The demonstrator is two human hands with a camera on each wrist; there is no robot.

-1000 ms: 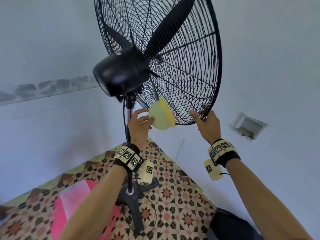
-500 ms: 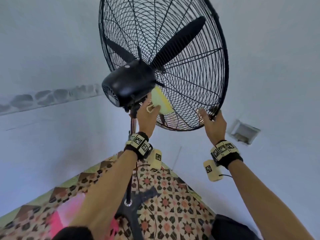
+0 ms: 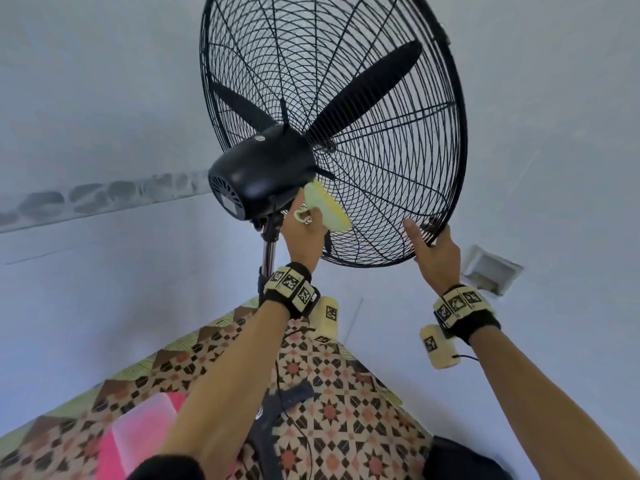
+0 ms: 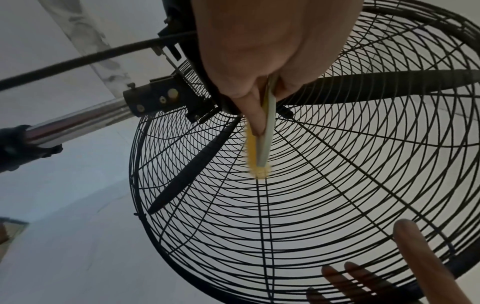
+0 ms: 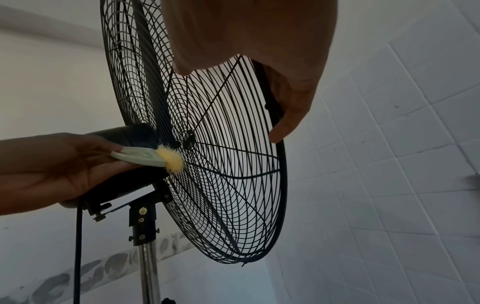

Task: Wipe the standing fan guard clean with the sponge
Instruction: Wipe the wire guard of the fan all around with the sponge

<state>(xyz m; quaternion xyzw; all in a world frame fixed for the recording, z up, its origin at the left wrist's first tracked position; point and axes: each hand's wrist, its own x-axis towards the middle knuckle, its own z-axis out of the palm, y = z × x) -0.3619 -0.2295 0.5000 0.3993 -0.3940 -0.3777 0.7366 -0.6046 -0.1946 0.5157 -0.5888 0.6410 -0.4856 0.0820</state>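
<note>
Nearest the head camera, both forearms reach up from a patterned floor mat (image 3: 346, 403) toward the standing fan. The left hand (image 3: 304, 233) grips the sponge (image 3: 323, 211), a pale green pad with a yellow fibrous face; thumb and fingers are curled round its edge, and a small loop handle hangs just below the fingers. The yellow face touches the rear wires of the fan guard (image 3: 398, 202), low and close in beside the black motor housing (image 3: 263, 174). The left wrist view shows the pad edge-on, with one finger lying along it and the yellow fibres brushing the wires near the hub.

The right hand (image 3: 433, 251) steadies the guard at its lower outer rim. The thumb lies on the rear wires, and in the right wrist view the fingers (image 5: 291, 115) hook over the rim band to the far side. It holds the rim in a loose curl and carries no tool.

As for progress, wiping is under way, though how much is clean cannot be told; no dust or streak shows on the black wire. Judging from the sponge's place, the inner rear section is being worked, and the upper rear wires, the outer rim and the front face probably remain.

Beyond the guard, the three black blades (image 3: 363, 88) stand in front of a pale tiled wall.
</note>
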